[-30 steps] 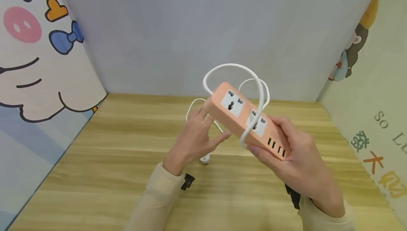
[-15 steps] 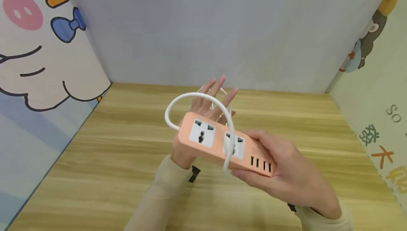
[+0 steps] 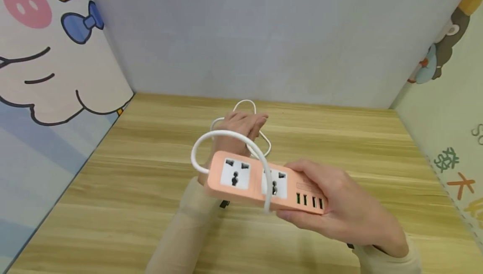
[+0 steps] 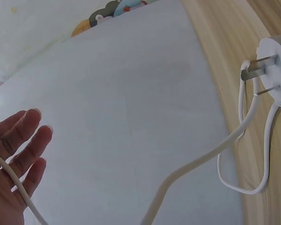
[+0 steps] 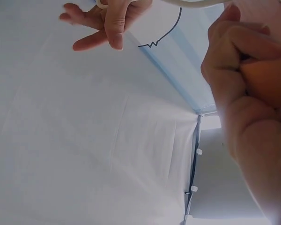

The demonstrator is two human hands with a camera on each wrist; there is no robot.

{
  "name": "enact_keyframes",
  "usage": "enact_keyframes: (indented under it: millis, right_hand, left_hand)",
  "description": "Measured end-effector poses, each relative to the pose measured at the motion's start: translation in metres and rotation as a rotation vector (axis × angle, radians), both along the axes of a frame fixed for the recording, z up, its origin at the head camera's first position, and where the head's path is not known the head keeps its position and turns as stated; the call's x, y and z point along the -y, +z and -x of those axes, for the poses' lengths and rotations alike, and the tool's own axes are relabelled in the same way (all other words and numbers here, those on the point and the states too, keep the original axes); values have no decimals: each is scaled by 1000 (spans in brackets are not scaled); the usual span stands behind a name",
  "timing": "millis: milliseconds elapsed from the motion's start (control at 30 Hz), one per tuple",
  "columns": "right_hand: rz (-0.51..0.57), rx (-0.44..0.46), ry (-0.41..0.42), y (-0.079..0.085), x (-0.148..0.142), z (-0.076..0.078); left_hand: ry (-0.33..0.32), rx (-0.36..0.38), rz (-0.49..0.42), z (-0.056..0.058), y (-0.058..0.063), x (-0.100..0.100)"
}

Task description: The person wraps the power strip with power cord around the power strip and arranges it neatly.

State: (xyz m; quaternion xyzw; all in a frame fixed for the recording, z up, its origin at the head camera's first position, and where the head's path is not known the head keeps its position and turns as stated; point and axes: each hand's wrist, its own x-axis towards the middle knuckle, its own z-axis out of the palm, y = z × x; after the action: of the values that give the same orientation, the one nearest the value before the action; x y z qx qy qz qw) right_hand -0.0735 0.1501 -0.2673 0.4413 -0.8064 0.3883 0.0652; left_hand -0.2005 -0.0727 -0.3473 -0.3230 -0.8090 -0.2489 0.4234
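Observation:
My right hand point(image 3: 347, 207) grips the right end of a peach power strip point(image 3: 255, 179), held up over the table. White socket panels and several USB ports face upward. Its white cord point(image 3: 222, 133) leaves the left end and arches across the top. Behind the strip, partly hidden by it, is my left hand point(image 3: 239, 127). In the left wrist view the cord point(image 4: 22, 190) crosses that hand's palm, its fingers loosely extended, not closed round it. A white plug point(image 4: 274, 61) with metal prongs shows at the right of that view.
More loops of cord point(image 3: 244, 101) show around and beyond the left hand. The wood-grain table point(image 3: 132, 223) meets a plain pale back wall point(image 3: 264, 35). Cartoon-printed panels stand left point(image 3: 68, 89) and right point(image 3: 434, 119).
The power strip has come lower and left, turning more level. My left hand has left the strip's end, reached behind it with fingers spread, then drawn its fingers closer together near the cord.

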Motion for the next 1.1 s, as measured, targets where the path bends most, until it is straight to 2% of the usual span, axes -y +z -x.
enact_keyframes:
  millis: [100, 133, 200, 333, 367, 533, 667, 833, 1000, 1100]
  right_hand:
    - [-26, 11, 28, -2, -2, 1]
    - [-35, 13, 36, -2, -2, 2]
    - [-60, 19, 49, -3, -3, 2]
    - [-147, 8, 68, -5, -4, 3]
    - [-177, 6, 67, -6, -4, 3]
    - [-284, -13, 60, -8, -6, 6]
    - [-319, 11, 64, -9, -9, 9]
    - [-352, 90, 85, -10, -13, 13]
    - [-381, 121, 64, -11, -13, 17]
    - [-384, 137, 44, -12, -12, 21]
  left_hand:
    - [24, -38, -51, 1, 2, 2]
    - [40, -41, -58, -5, 9, 2]
    - [49, -35, -74, -7, 12, 4]
    - [83, 39, -28, -13, 17, 7]
    - [84, 53, -18, -9, 11, 9]
    - [113, 91, 33, -11, 12, 13]
    - [109, 90, 38, -11, 13, 15]
    - [108, 126, 56, -12, 15, 17]
    - [96, 160, 86, -13, 17, 19]
    - [112, 158, 94, -13, 18, 21]
